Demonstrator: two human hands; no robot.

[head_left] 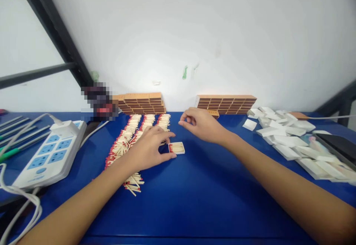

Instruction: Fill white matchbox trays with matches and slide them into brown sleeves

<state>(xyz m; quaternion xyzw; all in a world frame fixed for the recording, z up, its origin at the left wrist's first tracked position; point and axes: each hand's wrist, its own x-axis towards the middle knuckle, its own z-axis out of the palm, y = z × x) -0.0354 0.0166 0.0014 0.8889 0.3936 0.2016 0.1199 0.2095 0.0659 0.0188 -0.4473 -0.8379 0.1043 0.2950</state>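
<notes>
In the head view, two hands work over one blue table (217, 197). One tray (177, 148) of matches lies flat near the middle, between the hands; the red heads point left, and its matches are too fine to count.

The left hand (154, 145) is spread about the tray's left end, thumb on the near side, forefinger on the far side; I cannot tell whether it grips. The right hand (201, 124) is above and to the right of the tray, well apart from it, its fingers loosely bent; nothing shows between thumb and forefinger, and whether their tips meet I cannot tell.

Three rows of matches (122, 141) run toward the wall (222, 33), partly hidden by the left hand and arm; their number cannot be counted.

Two stacks of boxes stand at the wall, a left stack (143, 103) and a right stack (226, 104), with one single box (213, 113) before the right one. At the right lies a heap of white trays (289, 141), overlapping, more than ten; one white piece (249, 125) lies just beside it.

At the left is one power strip (52, 156), five blue sockets visible, one plug (65, 128) in it.
</notes>
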